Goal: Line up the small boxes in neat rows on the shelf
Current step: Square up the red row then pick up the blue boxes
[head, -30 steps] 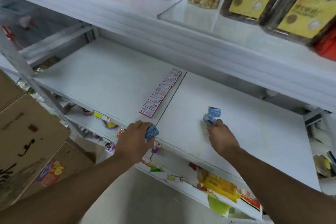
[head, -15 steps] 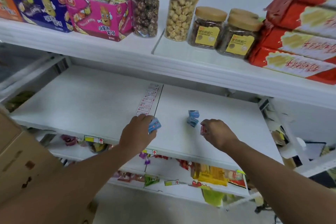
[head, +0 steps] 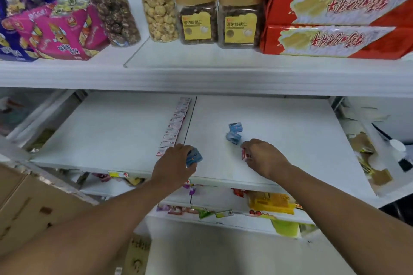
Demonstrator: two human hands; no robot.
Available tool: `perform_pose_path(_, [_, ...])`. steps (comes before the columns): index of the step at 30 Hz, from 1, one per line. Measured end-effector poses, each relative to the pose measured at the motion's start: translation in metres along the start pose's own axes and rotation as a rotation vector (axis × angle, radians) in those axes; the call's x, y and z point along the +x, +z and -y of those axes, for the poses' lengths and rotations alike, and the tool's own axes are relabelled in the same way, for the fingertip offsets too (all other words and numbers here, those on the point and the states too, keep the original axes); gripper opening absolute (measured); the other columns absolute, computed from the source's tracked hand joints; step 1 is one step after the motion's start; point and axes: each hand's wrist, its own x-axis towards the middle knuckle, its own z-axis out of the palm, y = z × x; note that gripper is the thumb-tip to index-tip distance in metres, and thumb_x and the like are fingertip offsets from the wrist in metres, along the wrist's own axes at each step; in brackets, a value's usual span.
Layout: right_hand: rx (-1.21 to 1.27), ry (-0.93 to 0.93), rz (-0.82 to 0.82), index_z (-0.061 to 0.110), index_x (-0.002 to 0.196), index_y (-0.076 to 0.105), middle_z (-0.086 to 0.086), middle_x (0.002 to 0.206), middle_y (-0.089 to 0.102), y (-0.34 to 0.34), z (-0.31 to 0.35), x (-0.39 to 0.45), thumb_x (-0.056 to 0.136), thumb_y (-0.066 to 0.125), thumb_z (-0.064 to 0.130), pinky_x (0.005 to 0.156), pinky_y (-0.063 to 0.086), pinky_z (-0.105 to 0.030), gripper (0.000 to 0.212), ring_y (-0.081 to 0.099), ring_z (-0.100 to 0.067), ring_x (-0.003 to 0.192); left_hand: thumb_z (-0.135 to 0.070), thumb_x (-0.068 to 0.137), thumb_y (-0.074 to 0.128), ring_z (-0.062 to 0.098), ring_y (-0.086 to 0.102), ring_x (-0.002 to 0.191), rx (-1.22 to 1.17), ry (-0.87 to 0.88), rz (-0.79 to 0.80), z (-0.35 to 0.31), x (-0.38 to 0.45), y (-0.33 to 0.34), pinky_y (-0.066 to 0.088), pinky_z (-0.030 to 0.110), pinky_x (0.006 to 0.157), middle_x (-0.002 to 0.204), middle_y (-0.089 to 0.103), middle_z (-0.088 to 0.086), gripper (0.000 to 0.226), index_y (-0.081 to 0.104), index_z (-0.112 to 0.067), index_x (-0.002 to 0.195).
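here, on the bare white shelf (head: pixel 111 131), a row of small flat boxes (head: pixel 175 126) runs from near the front edge toward the back, end to end beside the seam between the two panels, which i judge serves as a guide line. just right of the row's near end, my left hand (head: pixel 173 166) has its grip clamped on a small blue box (head: pixel 194 158), fingers curled over the top, held low at the front edge, likely ready to set down. further right, two more blue boxes (head: pixel 234 133) sit touching, slightly askew, on the smooth painted panel, not yet in any row. just beside them my right hand (head: pixel 264 158) pinches a small red-and-white box (head: pixel 244 154), grip closed on it, its end showing between my fingers. the boxes look like light, glossy printed card with crisp corners.
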Motion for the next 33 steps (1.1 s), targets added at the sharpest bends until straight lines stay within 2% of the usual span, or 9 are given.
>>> perform_pose_path(4, [0.076,-0.044,0.026,0.022,0.142,0.059,-0.005,0.132,0.062,0.020,-0.009,0.008,0.097,0.066,0.021,0.103,0.050,-0.035,0.045,0.061,-0.026,0.120,-0.040,0.096,0.067,0.018,0.058,0.109,0.000,-0.050,0.043,-0.003,-0.001,0.019,0.057,0.039,0.085,0.117,0.061,-0.006,0.037,0.062,-0.030,0.132])
perform_pose_path(9, [0.128,-0.049,0.045,0.027,0.143,0.058,0.000,0.133,0.063,0.029,-0.012,0.008,0.098,0.066,0.021,0.102,0.048,-0.033,0.046,0.061,-0.022,0.120,-0.035,0.097,0.070,0.020,0.058,0.113,-0.017,-0.069,0.047,-0.004,0.009,0.022,0.056,0.040,0.091,0.125,0.065,-0.003,0.040,0.062,-0.028,0.136])
perform_pose_path(12, [0.142,-0.050,0.043,0.027,0.146,0.056,0.001,0.136,0.062,0.028,-0.015,0.012,0.098,0.067,0.022,0.104,0.047,-0.032,0.049,0.061,-0.022,0.122,-0.032,0.097,0.070,0.023,0.060,0.110,-0.003,-0.039,0.028,0.002,0.030,0.013,0.057,0.043,0.090,0.121,0.066,0.000,0.038,0.064,-0.026,0.134])
perform_pose_path(17, [0.148,-0.037,0.066,0.026,0.145,0.056,0.001,0.135,0.062,0.034,-0.016,0.012,0.099,0.065,0.023,0.100,0.047,-0.031,0.047,0.060,-0.022,0.121,-0.032,0.095,0.069,0.019,0.063,0.091,0.028,-0.004,0.061,0.018,0.075,0.007,0.059,0.043,0.083,0.101,0.066,-0.003,0.013,0.066,-0.024,0.105])
perform_pose_path(19, [0.136,-0.006,0.067,0.028,0.144,0.057,0.003,0.131,0.062,0.036,-0.015,0.012,0.099,0.064,0.024,0.097,0.048,-0.030,0.046,0.061,-0.022,0.118,-0.031,0.093,0.069,0.017,0.063,0.088,0.019,0.028,0.053,0.024,0.091,0.010,0.059,0.042,0.081,0.097,0.065,-0.005,0.009,0.065,-0.026,0.100])
perform_pose_path(22, [0.134,0.046,0.063,0.030,0.136,0.061,0.005,0.122,0.063,0.041,-0.011,0.012,0.097,0.063,0.023,0.088,0.047,-0.029,0.040,0.062,-0.021,0.113,-0.033,0.093,0.073,0.019,0.064,0.094,0.001,0.080,0.091,0.037,0.116,0.024,0.059,0.042,0.084,0.104,0.069,-0.004,0.019,0.067,-0.027,0.109])
perform_pose_path(25, [0.134,0.087,0.057,0.031,0.113,0.067,0.007,0.105,0.061,0.048,-0.003,0.009,0.092,0.065,0.021,0.077,0.042,-0.028,0.023,0.063,-0.021,0.102,-0.033,0.091,0.077,0.022,0.068,0.093,-0.035,0.136,0.150,0.057,0.139,0.046,0.060,0.045,0.081,0.101,0.071,-0.002,0.020,0.067,-0.029,0.107])
perform_pose_path(29, [0.176,0.144,0.048,0.030,0.106,0.067,0.006,0.101,0.061,0.060,0.011,0.010,0.089,0.067,0.019,0.075,0.042,-0.029,0.020,0.062,-0.019,0.096,-0.030,0.090,0.079,0.026,0.064,0.110,-0.018,0.153,0.191,0.075,0.161,0.077,0.057,0.046,0.091,0.123,0.072,0.003,0.046,0.066,-0.024,0.134])
perform_pose_path(33, [0.204,0.192,0.037,0.029,0.107,0.067,0.004,0.102,0.063,0.073,0.018,0.018,0.088,0.067,0.020,0.082,0.051,-0.035,0.021,0.061,-0.019,0.096,-0.031,0.091,0.077,0.030,0.060,0.115,-0.011,0.158,0.235,0.091,0.178,0.105,0.051,0.047,0.099,0.129,0.069,0.002,0.048,0.064,-0.030,0.136])
